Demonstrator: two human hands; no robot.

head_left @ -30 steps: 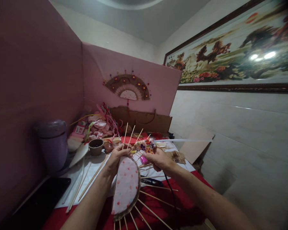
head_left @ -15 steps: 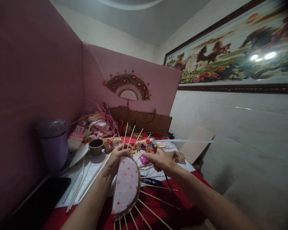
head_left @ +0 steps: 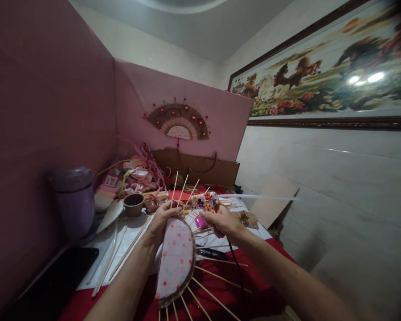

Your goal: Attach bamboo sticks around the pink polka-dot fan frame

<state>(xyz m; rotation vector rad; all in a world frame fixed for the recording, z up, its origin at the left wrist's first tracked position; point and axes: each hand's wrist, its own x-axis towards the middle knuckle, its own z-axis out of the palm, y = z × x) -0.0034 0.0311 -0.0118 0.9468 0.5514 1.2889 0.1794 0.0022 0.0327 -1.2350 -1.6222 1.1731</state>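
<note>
My left hand grips the upper end of a half-round fan base, covered in white cloth with red dots and edged in brown. Thin wooden sticks spread out from its curved edge. My right hand is wrapped round a flower-patterned hot glue gun, whose black cord hangs below the wrist. A long translucent glue stick juts out of its back to the right. The gun's front points at the sticks beside my left fingers; its tip is hard to make out.
A finished fan hangs on the pink board behind. On the left stand a purple lidded container, a brown cup and a black phone. Ribbons and cloth lie heaped at the back. Dark-handled scissors lie under the sticks.
Both hands keep their hold on the fan base and glue gun. The gun has turned slightly in my right hand, and my right thumb has shifted a little.
</note>
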